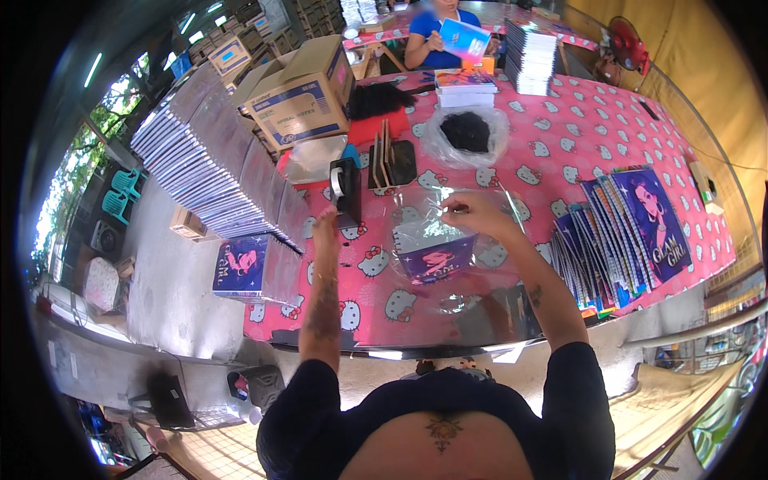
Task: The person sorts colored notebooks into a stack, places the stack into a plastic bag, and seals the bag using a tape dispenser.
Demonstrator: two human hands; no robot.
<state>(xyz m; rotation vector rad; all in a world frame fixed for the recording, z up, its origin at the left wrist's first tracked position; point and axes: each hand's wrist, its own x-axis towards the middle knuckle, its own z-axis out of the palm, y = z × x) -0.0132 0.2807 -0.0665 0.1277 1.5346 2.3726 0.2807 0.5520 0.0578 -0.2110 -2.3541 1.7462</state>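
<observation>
One purple notebook (pixel 438 262) lies on the pink counter (pixel 576 104) before the person, clear plastic film (pixel 456 304) around it. The left hand (pixel 324 224) is at the near end of a black tape dispenser (pixel 346 200); I cannot tell whether its fingers hold anything. The right hand (pixel 470 214) is above the film, fingers curled narrowly; any grip is unclear.

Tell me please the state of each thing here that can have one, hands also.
Left hand, at the tape dispenser, grip unclear
Right hand, fingers curled, grip unclear
Clear film, spread out
Middle notebook, partly covered by film
Right-side notebooks, leaning, overlapping
Left-side notebooks, stacked high
Plastic bag, open, holding black material
</observation>
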